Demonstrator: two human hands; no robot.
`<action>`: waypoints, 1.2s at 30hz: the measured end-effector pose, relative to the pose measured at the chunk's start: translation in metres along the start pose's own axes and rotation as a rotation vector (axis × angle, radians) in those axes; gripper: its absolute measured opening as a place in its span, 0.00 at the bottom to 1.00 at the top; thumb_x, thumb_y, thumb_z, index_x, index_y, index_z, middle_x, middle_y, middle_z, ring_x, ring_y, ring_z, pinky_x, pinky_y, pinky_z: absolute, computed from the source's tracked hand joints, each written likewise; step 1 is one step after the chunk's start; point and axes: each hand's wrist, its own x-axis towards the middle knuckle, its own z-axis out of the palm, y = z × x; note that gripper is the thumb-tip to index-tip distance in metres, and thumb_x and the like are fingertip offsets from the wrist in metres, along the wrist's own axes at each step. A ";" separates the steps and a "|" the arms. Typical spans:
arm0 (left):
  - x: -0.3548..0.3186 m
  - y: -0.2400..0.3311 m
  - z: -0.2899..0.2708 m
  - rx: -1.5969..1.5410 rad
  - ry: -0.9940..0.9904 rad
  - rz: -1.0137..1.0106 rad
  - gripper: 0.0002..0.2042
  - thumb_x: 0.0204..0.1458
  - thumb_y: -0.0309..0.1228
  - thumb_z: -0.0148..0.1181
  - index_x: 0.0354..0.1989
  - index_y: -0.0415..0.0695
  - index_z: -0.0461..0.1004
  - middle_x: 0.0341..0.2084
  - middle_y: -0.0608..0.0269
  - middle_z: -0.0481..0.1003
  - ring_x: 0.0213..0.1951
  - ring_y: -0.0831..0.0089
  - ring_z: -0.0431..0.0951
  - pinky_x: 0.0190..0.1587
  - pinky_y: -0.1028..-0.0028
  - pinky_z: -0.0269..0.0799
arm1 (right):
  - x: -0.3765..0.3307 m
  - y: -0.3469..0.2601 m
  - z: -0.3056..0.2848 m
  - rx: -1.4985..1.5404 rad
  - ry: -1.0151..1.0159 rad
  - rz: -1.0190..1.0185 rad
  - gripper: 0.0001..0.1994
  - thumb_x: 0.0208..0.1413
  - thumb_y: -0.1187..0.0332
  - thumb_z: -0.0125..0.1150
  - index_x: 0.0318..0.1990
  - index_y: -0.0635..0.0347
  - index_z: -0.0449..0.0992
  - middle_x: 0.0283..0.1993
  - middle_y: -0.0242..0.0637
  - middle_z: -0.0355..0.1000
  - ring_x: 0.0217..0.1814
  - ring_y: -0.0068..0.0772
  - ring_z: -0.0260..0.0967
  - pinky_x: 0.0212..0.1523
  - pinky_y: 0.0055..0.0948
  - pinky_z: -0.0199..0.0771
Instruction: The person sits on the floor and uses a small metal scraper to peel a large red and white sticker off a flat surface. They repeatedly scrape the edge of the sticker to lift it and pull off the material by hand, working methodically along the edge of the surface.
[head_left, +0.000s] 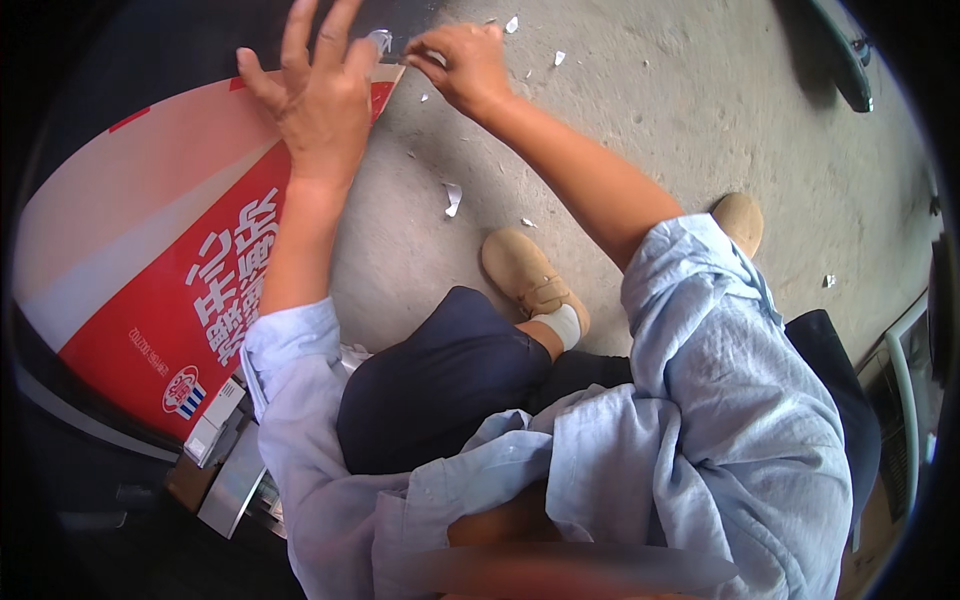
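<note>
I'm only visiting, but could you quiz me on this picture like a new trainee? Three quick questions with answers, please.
1. True or false: white scraps lie scattered on the concrete floor.
2. What colour are the shoes? a) black, b) tan, c) red.
3. Which hand has its fingers spread over the red-and-pale panel?

Key: 1. True. 2. b, tan. 3. The left hand.

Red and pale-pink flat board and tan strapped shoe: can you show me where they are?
Red and pale-pink flat board (165,290): head view, its red part.
Tan strapped shoe (522,270): head view, its upper.
</note>
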 end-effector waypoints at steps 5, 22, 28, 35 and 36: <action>-0.045 0.009 -0.030 -0.373 -0.217 -0.166 0.04 0.50 0.33 0.65 0.31 0.49 0.78 0.45 0.72 0.77 0.52 0.69 0.73 0.63 0.55 0.55 | -0.010 0.001 -0.023 0.308 -0.228 0.104 0.13 0.52 0.51 0.69 0.35 0.48 0.85 0.33 0.30 0.80 0.33 0.35 0.73 0.40 0.34 0.66; -0.085 0.060 -0.040 -0.846 -0.490 -0.458 0.04 0.51 0.31 0.65 0.32 0.46 0.78 0.33 0.62 0.77 0.42 0.60 0.76 0.54 0.61 0.64 | 0.021 -0.019 0.006 0.017 0.045 0.221 0.09 0.50 0.57 0.70 0.34 0.48 0.84 0.31 0.30 0.79 0.38 0.33 0.74 0.46 0.38 0.62; -0.089 0.060 -0.039 -0.850 -0.593 -0.462 0.06 0.54 0.32 0.63 0.36 0.45 0.77 0.39 0.64 0.79 0.46 0.60 0.76 0.54 0.61 0.64 | 0.017 -0.017 0.008 0.089 0.065 0.215 0.04 0.49 0.63 0.69 0.31 0.49 0.82 0.31 0.26 0.77 0.42 0.36 0.71 0.48 0.39 0.59; -0.093 0.061 -0.033 -0.865 -0.636 -0.476 0.05 0.54 0.33 0.62 0.35 0.46 0.77 0.39 0.63 0.78 0.47 0.60 0.76 0.53 0.62 0.64 | 0.007 -0.012 0.008 0.223 0.104 0.247 0.04 0.49 0.64 0.70 0.31 0.49 0.81 0.30 0.27 0.76 0.38 0.36 0.70 0.45 0.39 0.62; -0.092 0.063 -0.033 -0.868 -0.641 -0.483 0.06 0.54 0.33 0.62 0.35 0.46 0.77 0.39 0.63 0.78 0.47 0.60 0.76 0.53 0.62 0.64 | 0.007 -0.012 0.007 0.218 0.089 0.278 0.04 0.49 0.64 0.70 0.31 0.49 0.81 0.30 0.27 0.76 0.37 0.36 0.70 0.45 0.39 0.62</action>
